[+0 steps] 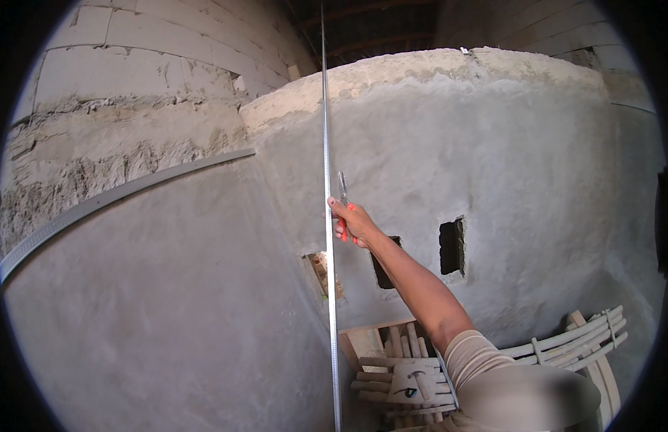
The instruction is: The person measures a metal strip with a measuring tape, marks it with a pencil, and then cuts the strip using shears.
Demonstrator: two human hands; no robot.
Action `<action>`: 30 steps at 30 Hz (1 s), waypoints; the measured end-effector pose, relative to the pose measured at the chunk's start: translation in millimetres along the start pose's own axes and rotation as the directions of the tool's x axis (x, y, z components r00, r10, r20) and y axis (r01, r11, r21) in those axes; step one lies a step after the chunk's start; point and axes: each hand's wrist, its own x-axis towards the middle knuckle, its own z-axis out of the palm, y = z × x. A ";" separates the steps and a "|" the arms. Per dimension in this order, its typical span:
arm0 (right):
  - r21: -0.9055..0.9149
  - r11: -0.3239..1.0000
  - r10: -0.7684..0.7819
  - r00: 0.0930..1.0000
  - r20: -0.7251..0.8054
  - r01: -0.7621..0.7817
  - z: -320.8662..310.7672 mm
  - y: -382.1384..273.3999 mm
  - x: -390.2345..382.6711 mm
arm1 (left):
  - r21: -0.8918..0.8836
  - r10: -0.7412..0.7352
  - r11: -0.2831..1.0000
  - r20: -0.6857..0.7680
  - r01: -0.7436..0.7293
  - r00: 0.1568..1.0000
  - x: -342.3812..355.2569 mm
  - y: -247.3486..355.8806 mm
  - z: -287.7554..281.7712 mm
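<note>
Snips with orange handles and silver blades sit in the right hand. The blades point up. The fingers curl around the handles, and the thumb lies against a long, thin metal strip. The right hand is closed, pinching the strip between the thumb and fingers while it holds the snips too. A fingertip pokes out on the left side of the strip. The left hand is out of view, so I cannot tell what it does.

The strip stands nearly straight up. It runs from the bottom edge to the top, past the front of a grey wall. The blades are just beside it, on its right.

The wall has three holes. The left hole is partly behind the strip. The middle hole is partly behind the arm. The right hole is dark inside. The wall's top is rough and pale.

On the left, a metal rail goes along the side wall. Big pale blocks are above it.

Low down, a hammer lies on a board on top of wooden poles. More poles are at the lower right, past the sleeve.
</note>
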 end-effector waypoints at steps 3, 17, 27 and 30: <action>0.054 0.998 -0.023 1.000 0.014 0.023 5.8 -8.0 4.7 | -0.028 -0.026 0.999 0.022 0.026 0.999 0.5 2.4 -3.1; -0.344 0.922 -0.295 0.899 -0.325 0.178 -83.4 -102.8 -97.6 | -0.183 -0.077 0.978 0.120 0.099 0.990 -1.8 0.9 2.3; -0.518 0.849 -0.465 0.613 -0.639 0.104 -204.4 -190.4 -241.0 | -0.178 0.134 0.980 0.271 -0.087 0.953 35.4 20.3 -48.7; -0.517 0.850 -0.484 0.544 -0.686 0.104 -225.4 -194.4 -280.2 | -0.190 0.279 0.952 0.200 -0.242 0.939 67.2 53.2 -83.9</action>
